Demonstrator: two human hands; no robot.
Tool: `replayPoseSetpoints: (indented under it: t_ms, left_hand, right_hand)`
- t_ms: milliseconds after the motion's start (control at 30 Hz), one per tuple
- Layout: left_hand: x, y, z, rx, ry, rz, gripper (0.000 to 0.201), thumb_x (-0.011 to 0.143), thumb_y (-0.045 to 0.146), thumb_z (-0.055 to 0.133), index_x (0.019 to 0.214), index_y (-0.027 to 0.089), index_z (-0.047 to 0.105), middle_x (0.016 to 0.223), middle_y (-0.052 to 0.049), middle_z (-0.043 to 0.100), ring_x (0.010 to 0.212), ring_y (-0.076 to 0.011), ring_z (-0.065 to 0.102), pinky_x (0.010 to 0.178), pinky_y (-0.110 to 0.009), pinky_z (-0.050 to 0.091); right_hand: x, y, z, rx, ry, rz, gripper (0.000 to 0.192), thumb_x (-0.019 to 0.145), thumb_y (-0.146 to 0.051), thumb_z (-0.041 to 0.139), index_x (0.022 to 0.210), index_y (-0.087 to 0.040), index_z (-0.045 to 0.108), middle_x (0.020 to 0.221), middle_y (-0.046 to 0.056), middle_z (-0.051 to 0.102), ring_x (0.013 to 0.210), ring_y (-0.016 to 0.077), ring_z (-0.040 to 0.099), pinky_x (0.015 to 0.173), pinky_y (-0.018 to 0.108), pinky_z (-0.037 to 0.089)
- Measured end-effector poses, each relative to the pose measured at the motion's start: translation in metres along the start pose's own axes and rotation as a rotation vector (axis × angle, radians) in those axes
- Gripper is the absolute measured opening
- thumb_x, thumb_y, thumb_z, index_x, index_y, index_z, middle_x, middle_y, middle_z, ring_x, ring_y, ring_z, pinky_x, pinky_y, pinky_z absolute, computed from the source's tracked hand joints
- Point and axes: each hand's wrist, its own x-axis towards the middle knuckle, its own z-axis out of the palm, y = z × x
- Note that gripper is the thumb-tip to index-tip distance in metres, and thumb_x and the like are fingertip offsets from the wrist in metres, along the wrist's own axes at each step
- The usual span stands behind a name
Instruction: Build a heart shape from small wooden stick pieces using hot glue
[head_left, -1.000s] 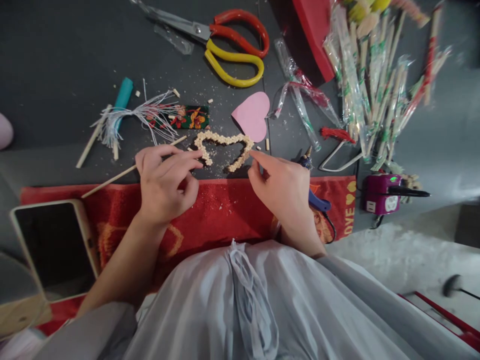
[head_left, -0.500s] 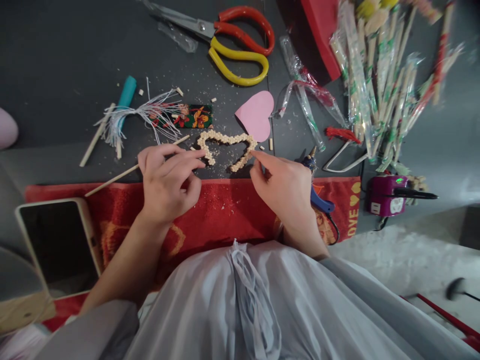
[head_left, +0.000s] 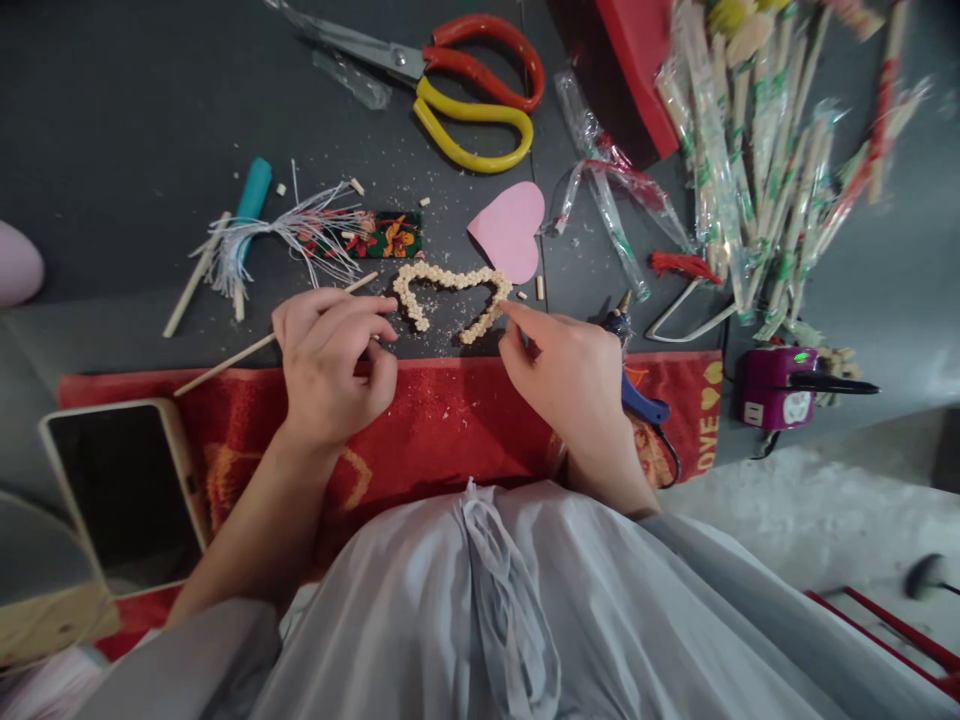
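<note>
A partial heart outline [head_left: 448,275] of short pale wooden pieces lies on the dark table, its lower point open toward me. My left hand [head_left: 334,350] hovers at its left side, fingers loosely bent and apart, fingertips just clear of it. Under that hand runs a thin wooden stick [head_left: 229,363]. With the index finger stretched out, my right hand [head_left: 566,365] touches the outline's right side; its thumb stays apart and its other fingers curl under. Behind the outline rests a pink paper heart [head_left: 514,232]. Several cut stick bits [head_left: 539,288] and crumbs are scattered around.
Scissors [head_left: 476,90] with red and yellow handles lie at the back. A blue glue gun [head_left: 641,400] is beside my right wrist. Wrapped sticks [head_left: 761,170] and a purple box [head_left: 776,390] are at right; a phone [head_left: 124,495] lies on the red towel [head_left: 442,440].
My left hand has drawn back slightly to the left, away from the heart outline. My right index finger stays at its right side.
</note>
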Motion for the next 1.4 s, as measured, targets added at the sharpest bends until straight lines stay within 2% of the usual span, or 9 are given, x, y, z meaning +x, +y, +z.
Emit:
replayPoseSetpoints:
  t_ms: [267,367,500,633,833,1033,1400]
  left_hand:
    - [0.0023,0.0016,0.0008,-0.013,0.043,0.136,0.022,0.07,0.006,0.06,0.082,0.025,0.061,0.106,0.003,0.079,0.101,-0.0274,0.067,0.093,-0.052,0.044]
    - [0.0037,0.0031,0.0,0.027,0.024,0.121,0.021,0.07,0.008,0.059,0.08,0.026,0.061,0.105,0.004,0.079,0.1,-0.028,0.067,0.091,-0.052,0.045]
    - [0.0036,0.0039,-0.0014,0.022,-0.047,0.034,0.02,0.071,0.01,0.058,0.079,0.028,0.061,0.106,0.004,0.078,0.105,-0.0292,0.065,0.096,-0.056,0.042]
    - [0.0022,0.0032,-0.001,0.003,-0.062,0.003,0.019,0.071,0.011,0.058,0.08,0.028,0.062,0.107,0.003,0.077,0.108,-0.0292,0.063,0.1,-0.057,0.04]
    - [0.003,0.0035,-0.0021,0.043,-0.047,0.044,0.018,0.073,0.01,0.058,0.079,0.027,0.061,0.107,0.004,0.078,0.103,-0.0281,0.066,0.095,-0.055,0.044]
    - [0.0049,0.002,-0.0018,0.081,0.016,0.174,0.016,0.078,0.009,0.056,0.081,0.024,0.061,0.107,0.004,0.079,0.097,-0.025,0.067,0.087,-0.052,0.05]
    - [0.0045,0.002,-0.0016,0.034,0.014,0.12,0.017,0.076,0.009,0.057,0.079,0.025,0.062,0.106,0.004,0.079,0.098,-0.0255,0.068,0.09,-0.054,0.049]
  right_hand:
    - [-0.0006,-0.0001,-0.0014,-0.015,-0.02,0.003,0.041,0.092,-0.023,0.045,0.119,-0.024,0.076,0.084,0.005,0.079,0.069,0.017,0.067,0.058,0.027,0.039]
    - [-0.0007,-0.0007,-0.0024,-0.019,-0.032,0.006,0.041,0.092,-0.023,0.045,0.119,-0.024,0.076,0.084,0.005,0.078,0.068,0.0166,0.067,0.058,0.027,0.039]
    - [-0.0009,-0.0017,-0.0039,-0.013,-0.04,0.013,0.041,0.092,-0.023,0.045,0.119,-0.023,0.076,0.082,0.005,0.078,0.067,0.0163,0.066,0.058,0.027,0.039]
    - [-0.0011,-0.001,-0.0042,0.001,-0.038,0.023,0.041,0.091,-0.023,0.046,0.118,-0.023,0.076,0.082,0.005,0.078,0.068,0.0163,0.066,0.06,0.026,0.041]
    - [-0.001,0.0015,-0.0037,-0.003,-0.015,0.043,0.039,0.091,-0.023,0.047,0.114,-0.022,0.078,0.086,0.007,0.079,0.071,0.0178,0.068,0.062,0.027,0.042]
    - [-0.0002,0.0003,-0.0029,-0.002,-0.006,0.047,0.041,0.091,-0.022,0.046,0.12,-0.023,0.076,0.086,0.006,0.079,0.07,0.0179,0.068,0.06,0.027,0.041]
    - [0.0015,0.0002,-0.0025,0.019,-0.033,0.044,0.043,0.09,-0.021,0.045,0.12,-0.023,0.076,0.085,0.007,0.079,0.069,0.018,0.068,0.062,0.027,0.044]
